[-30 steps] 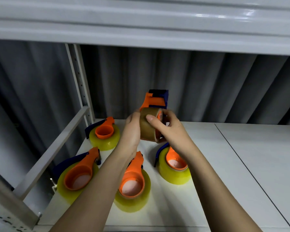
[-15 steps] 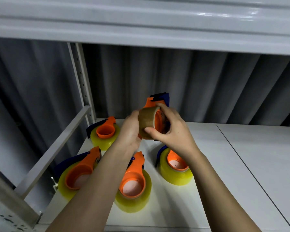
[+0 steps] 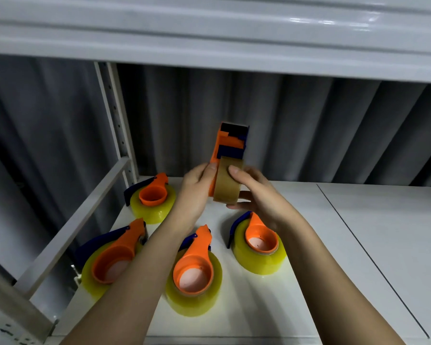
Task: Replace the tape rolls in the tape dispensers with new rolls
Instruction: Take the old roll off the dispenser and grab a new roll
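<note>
An orange and dark blue tape dispenser [image 3: 230,143] is held upright above the white shelf [image 3: 358,245], its cutter end pointing up. My left hand [image 3: 197,192] grips its orange body from the left. A thin brown tape roll [image 3: 228,183] sits against the dispenser's lower part, edge toward me. My right hand [image 3: 256,192] holds this roll, thumb on its rim and fingers under it. Whether the roll is seated on the hub is hidden.
Several orange dispensers with thick yellow rolls lie flat on the shelf: back left [image 3: 152,202], front left [image 3: 110,265], middle [image 3: 194,272], right [image 3: 259,247]. A grey upright post [image 3: 115,120] and slanted rail [image 3: 80,225] border the left. Another shelf [image 3: 209,28] hangs overhead.
The dispenser and brown roll have turned so the roll's edge faces me. My right hand shifted from covering the roll's face to gripping its rim.
</note>
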Action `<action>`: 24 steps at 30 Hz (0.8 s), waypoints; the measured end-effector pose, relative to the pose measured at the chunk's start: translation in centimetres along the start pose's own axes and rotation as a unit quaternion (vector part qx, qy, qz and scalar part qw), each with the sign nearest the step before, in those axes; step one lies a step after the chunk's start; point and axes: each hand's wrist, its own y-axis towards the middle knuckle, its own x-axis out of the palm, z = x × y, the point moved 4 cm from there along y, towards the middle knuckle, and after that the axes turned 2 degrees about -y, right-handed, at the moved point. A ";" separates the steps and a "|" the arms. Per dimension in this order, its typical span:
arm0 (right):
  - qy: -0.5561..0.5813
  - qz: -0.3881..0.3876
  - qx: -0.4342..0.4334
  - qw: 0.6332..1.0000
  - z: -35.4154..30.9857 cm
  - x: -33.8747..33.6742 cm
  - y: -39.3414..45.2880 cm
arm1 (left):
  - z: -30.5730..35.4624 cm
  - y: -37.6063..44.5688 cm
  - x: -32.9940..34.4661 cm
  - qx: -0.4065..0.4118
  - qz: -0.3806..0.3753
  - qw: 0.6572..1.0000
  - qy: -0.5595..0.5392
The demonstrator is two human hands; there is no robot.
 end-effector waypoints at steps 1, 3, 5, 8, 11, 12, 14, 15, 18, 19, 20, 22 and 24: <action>-0.002 0.011 -0.018 1.000 0.1 -0.2 0.1 | 0.0 0.2 -0.3 -0.002 0.001 1.000 0.015; -0.022 0.025 -0.048 0.998 0.4 -0.2 0.3 | -0.2 0.3 -0.6 -0.016 0.008 1.000 0.018; -0.048 0.034 -0.064 0.996 0.8 0.0 0.5 | -0.5 0.4 -0.6 -0.029 0.008 0.999 0.012; -0.143 0.052 -0.127 0.980 0.6 -0.3 0.5 | -1.3 1.0 -1.0 -0.076 0.037 0.996 -0.027; -0.380 0.005 -0.252 0.890 -0.3 0.1 0.0 | -2.7 1.4 -2.0 -0.177 0.088 0.971 -0.135; -0.390 -0.005 -0.263 0.882 -0.2 0.2 0.0 | -2.8 1.5 -2.1 -0.180 0.088 0.971 -0.134; -0.306 -0.012 -0.233 0.923 -0.1 0.1 0.0 | -2.2 1.7 -2.1 -0.133 0.079 0.982 -0.106; -0.229 -0.017 -0.194 0.954 -0.1 0.0 0.2 | -1.5 1.5 -1.8 -0.107 0.071 0.987 -0.100; -0.013 -0.007 -0.024 1.000 0.8 0.2 0.7 | 0.3 0.7 -0.7 0.002 0.027 1.000 0.000; 0.011 -0.004 0.021 1.000 0.9 0.1 0.9 | 0.6 0.5 -0.3 0.039 0.004 0.998 0.045; 0.016 -0.008 0.050 0.999 1.0 0.1 1.1 | 0.7 0.3 -0.1 0.064 -0.019 0.995 0.075; 0.022 -0.027 0.089 0.995 1.1 -0.1 1.2 | 0.4 0.0 0.0 0.069 -0.069 0.991 0.087; 0.044 -0.041 0.107 0.992 1.3 -0.4 1.2 | 0.1 -0.2 0.0 0.054 -0.103 0.990 0.076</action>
